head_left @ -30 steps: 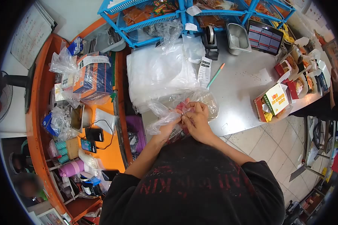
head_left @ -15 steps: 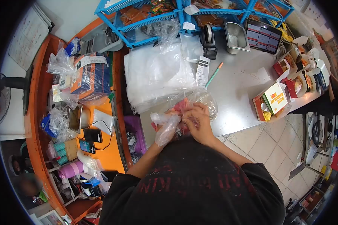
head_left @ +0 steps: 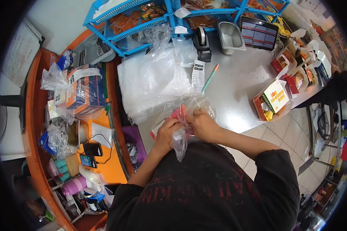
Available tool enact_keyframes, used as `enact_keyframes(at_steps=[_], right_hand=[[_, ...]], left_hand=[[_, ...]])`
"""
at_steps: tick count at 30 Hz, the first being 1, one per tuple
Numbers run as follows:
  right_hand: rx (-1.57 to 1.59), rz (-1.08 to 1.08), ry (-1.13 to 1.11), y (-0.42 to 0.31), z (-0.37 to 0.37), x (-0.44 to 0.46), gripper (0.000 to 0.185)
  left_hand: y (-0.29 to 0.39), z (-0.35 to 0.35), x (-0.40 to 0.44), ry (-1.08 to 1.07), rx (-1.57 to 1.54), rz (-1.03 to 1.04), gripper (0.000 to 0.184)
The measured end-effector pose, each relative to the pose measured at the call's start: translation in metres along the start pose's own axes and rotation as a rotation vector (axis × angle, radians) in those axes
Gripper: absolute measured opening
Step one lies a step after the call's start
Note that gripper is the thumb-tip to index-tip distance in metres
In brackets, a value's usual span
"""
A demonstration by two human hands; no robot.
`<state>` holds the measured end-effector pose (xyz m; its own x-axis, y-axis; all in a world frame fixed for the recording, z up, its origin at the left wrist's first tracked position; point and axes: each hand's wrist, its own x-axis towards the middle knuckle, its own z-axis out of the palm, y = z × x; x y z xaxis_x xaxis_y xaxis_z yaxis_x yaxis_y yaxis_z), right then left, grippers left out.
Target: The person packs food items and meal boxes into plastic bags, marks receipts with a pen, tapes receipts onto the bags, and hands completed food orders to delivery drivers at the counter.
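Note:
Close to my body at the counter's near edge, both hands work on a clear plastic bag [head_left: 179, 143] with something pink-red [head_left: 179, 113] in or behind it. My left hand [head_left: 168, 134] is closed, its fingers gathering the bag on the left side. My right hand [head_left: 202, 126] has its fingers curled in against the bag from the right. A crumpled end of plastic hangs down between the hands. More clear plastic, with a round outline, spreads out beyond my right hand; what it covers is hard to make out.
Ahead lie a stack of clear bags [head_left: 152, 79], a receipt [head_left: 197, 77] and a green pen [head_left: 210, 79]. Behind them stand a tape dispenser [head_left: 203, 46], a metal container [head_left: 231, 37] and a tablet [head_left: 259, 33]. Food boxes [head_left: 275, 98] sit right; blue baskets [head_left: 137, 35] stand at the back.
My left hand has come out from under the crumpled plastic and now shows plainly. The bag's end hangs between the hands, and my right elbow has swung outward. The view has shifted slightly.

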<state>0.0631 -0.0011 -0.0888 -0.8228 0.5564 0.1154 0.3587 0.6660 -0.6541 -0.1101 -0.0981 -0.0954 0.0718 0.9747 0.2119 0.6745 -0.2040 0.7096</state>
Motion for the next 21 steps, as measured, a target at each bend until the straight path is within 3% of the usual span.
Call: enact_keyframes(at_steps=[5, 7, 9, 10, 11, 12, 14, 18, 20, 21], right_hand=[[-0.156, -0.070, -0.012, 0.013, -0.010, -0.005, 0.011], [0.240, 0.181, -0.067, 0.017, -0.033, 0.011, 0.009], [0.441, 0.317, 0.204, 0.035, -0.066, 0.038, 0.013], [0.239, 0.345, 0.318, 0.063, -0.067, 0.048, 0.017], [0.035, 0.375, 0.432, 0.096, -0.055, 0.056, 0.021], [0.028, 0.365, 0.446, 0.116, -0.042, 0.065, 0.021], [-0.317, 0.570, 0.594, 0.148, -0.017, 0.086, 0.024], [-0.146, 0.736, 0.641, 0.163, 0.006, 0.121, 0.023], [-0.105, 0.646, 0.689, 0.139, 0.002, 0.123, 0.021], [-0.064, 0.565, 0.726, 0.123, -0.003, 0.121, 0.020]], left_hand=[[-0.005, -0.012, 0.004, -0.045, -0.030, -0.026, 0.027], [-0.013, -0.020, 0.006, -0.114, -0.109, -0.074, 0.027], [-0.024, -0.026, 0.001, -0.093, -0.472, -0.149, 0.028], [-0.003, -0.047, 0.010, 0.014, -0.411, -0.175, 0.032], [-0.007, -0.057, 0.008, 0.213, -0.677, -0.220, 0.036], [-0.015, -0.070, 0.007, 0.412, -0.946, -0.259, 0.042], [-0.008, -0.096, 0.025, 0.728, -1.282, -0.051, 0.056], [-0.021, -0.097, 0.060, 0.604, -0.951, -0.120, 0.043], [-0.015, -0.074, 0.099, 0.391, -0.677, -0.464, 0.040], [-0.026, -0.052, 0.115, 0.360, -0.604, -0.483, 0.044]])
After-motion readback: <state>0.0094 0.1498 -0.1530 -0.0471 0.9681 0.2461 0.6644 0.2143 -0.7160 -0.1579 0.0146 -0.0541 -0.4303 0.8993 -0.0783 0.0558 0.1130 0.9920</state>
